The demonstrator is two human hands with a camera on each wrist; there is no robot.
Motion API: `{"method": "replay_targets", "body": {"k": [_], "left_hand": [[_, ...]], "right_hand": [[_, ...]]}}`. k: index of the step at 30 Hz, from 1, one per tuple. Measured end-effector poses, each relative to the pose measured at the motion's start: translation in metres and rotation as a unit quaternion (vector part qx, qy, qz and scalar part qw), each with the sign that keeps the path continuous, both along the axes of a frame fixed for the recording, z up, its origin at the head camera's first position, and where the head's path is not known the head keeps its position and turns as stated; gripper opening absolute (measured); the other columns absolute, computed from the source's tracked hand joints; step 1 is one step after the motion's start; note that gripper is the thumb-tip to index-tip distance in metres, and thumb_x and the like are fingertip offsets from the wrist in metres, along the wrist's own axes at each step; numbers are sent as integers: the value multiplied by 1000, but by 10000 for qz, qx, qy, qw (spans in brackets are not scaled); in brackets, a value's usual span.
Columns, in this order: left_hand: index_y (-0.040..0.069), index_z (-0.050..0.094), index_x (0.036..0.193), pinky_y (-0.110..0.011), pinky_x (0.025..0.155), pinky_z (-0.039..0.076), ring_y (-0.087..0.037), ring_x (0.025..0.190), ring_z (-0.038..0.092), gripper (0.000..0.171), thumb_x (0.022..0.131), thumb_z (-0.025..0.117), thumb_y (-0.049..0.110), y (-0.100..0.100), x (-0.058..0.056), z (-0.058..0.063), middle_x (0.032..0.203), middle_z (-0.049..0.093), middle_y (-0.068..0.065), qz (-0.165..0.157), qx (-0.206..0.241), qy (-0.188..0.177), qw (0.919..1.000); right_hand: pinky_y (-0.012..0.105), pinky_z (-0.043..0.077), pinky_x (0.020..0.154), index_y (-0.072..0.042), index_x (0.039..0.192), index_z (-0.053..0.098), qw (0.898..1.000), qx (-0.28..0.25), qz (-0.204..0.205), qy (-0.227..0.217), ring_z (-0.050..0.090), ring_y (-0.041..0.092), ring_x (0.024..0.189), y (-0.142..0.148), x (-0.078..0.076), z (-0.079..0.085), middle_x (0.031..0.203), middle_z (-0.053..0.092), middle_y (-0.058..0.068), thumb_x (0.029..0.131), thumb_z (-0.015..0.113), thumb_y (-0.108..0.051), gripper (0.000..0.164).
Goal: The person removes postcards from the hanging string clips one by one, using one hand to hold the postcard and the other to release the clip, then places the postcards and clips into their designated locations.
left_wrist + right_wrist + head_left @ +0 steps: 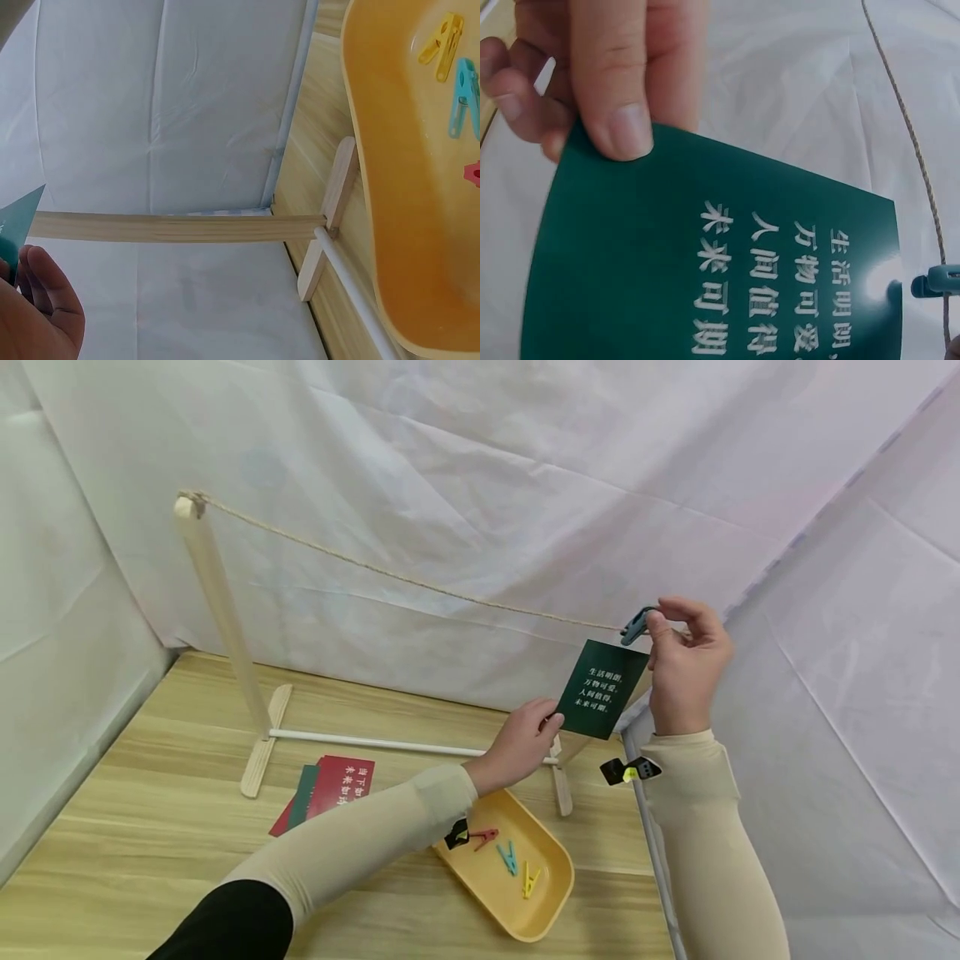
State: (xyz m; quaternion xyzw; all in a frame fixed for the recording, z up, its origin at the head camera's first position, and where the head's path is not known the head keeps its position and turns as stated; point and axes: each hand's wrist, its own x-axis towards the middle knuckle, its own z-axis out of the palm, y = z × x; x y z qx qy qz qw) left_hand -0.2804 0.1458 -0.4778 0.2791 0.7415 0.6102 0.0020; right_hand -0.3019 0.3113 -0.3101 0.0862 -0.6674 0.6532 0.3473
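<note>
A dark green card (603,689) with white characters is pinched at its lower left corner by my left hand (521,745). In the right wrist view, the left thumb (619,112) lies flat on the card's face. My right hand (692,664) pinches a dark teal clothespin (636,625) at the twine (420,583), near its right end. Just above the card's top edge is the clothespin; the right wrist view shows a small gap between its tip and the card. Most of the right hand is outside that view.
A wooden stand with a left post (221,610) and white crossbar (375,742) carries the twine. Below the left forearm sits a yellow tray (555,860) with red, blue and yellow clothespins. Red and green cards (341,785) lie on the table at left. White cloth hangs behind.
</note>
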Motion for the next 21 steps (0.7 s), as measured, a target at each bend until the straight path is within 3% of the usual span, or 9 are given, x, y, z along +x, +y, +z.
{"method": "replay_targets", "body": {"k": [13,21], "left_hand": [[12,67,118,-28,73,50,-13,81,56,24,120,46,22,-6,-6,-6,94,58,1,84,-17,42,10000],[10,69,125,-29,77,52,-14,86,58,25,119,47,22,-9,-9,-8,96,59,0,117,-36,12,9999]], "right_hand": [[19,36,44,10,101,74,9937,-757,-439,702,39,15,42,-4,-5,11,95,67,15,90,84,10,15],[18,37,44,9,108,75,9915,-444,-785,941,44,14,46,-5,-2,15,101,68,17,91,86,2,22]]}}
